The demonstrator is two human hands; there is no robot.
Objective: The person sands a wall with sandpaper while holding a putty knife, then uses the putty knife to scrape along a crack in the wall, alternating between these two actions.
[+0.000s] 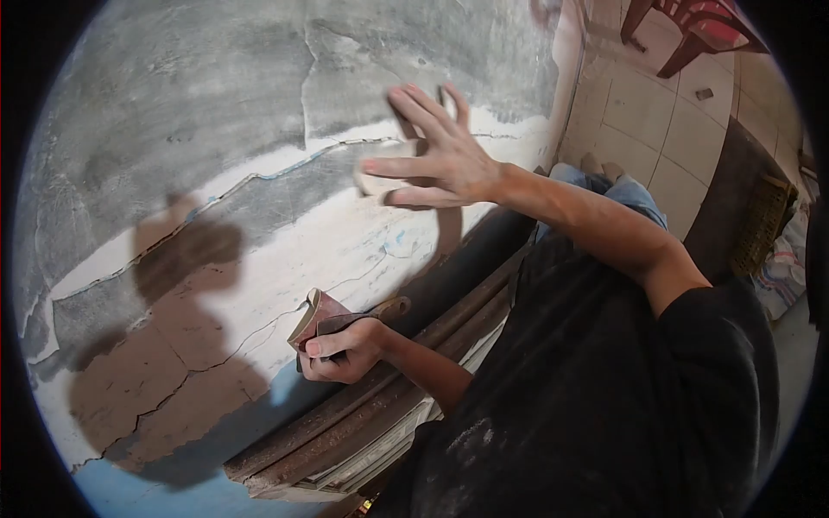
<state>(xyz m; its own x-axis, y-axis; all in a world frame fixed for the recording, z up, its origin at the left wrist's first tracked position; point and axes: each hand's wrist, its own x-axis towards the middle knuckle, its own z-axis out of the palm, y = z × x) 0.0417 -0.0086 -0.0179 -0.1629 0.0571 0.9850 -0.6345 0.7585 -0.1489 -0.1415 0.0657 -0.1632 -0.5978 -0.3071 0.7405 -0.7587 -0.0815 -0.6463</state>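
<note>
My left hand [345, 350] is closed around a dark scraper and a folded piece of reddish sandpaper [321, 312], low in front of the wall. A wooden handle end [394, 307] sticks out past the wrist. Higher up and to the right, my right hand [440, 160] has its fingers spread over the wall, with a pale object [376, 180] partly hidden under them; whether the fingers grip it is hard to see. The wall [233, 95] has grey plaster above, white patches and peeling paint below, and long cracks running across it.
Dark wooden beams [345, 420] lie along the wall's foot, beside stacked pale sheets [389, 443]. A red chair [691, 34] stands on the tiled floor [639, 112] at the top right. A woven basket [760, 226] and a cloth [781, 276] are at the right.
</note>
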